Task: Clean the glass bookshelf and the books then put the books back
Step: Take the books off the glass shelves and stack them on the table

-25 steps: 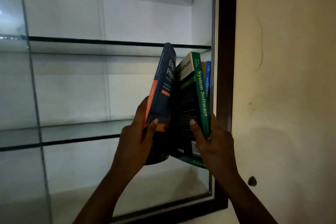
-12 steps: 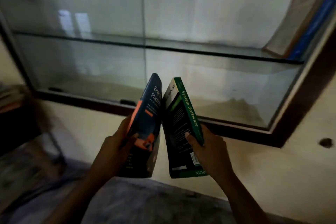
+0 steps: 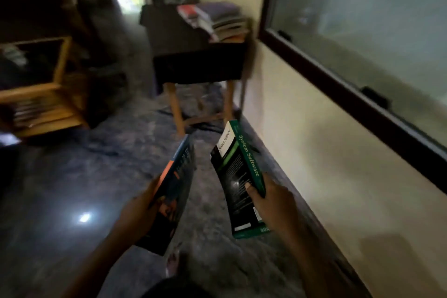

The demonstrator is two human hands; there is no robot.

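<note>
Books, one per grip. My left grip (image 3: 141, 210) grasps the dark blue & orange book (image 3: 180, 176) by its lower half. My right grip (image 3: 274, 201) grasps the green System Software book (image 3: 238, 172) approx. mid-spine, thumb pressed on the back cover. Tops tilt apart, books not touching, both above the floor (image 3: 72, 176). Up & to the right of the right grip, well apart: the glass bookshelf (image 3: 362, 31). Ahead of both grips: a worktop (image 3: 193, 65) w/ a stack of books (image 3: 217, 19) on it.

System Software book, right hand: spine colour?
Green spine with pale lettering, on the System Software book in the right hand; head view.
</note>
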